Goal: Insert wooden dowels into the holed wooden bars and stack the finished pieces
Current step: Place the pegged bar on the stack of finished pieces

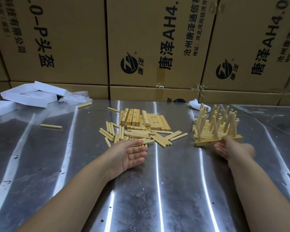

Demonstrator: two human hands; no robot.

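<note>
Dozens of loose dowels (137,134), at 12 o'clock from our left hand (132,153), which lies open and grips nothing. We judge them light, stiff and apt to roll; pinch mid-length. Holed bars (144,120) lie just beyond. Finished stack (214,129), at 2 o'clock, is bristly and probably tippy. Our right hand (224,148), blurred, fingers spread, meets its near edge. Steel table (174,190), likely slick; cartons (157,39) wall 12 o'clock.

Loose dowels (137,134) lie before holed bars (144,120), finished stack (216,129) right.

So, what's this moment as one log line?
left hand open by loose dowels | right hand open at finished stack | holed bars behind dowels
</note>
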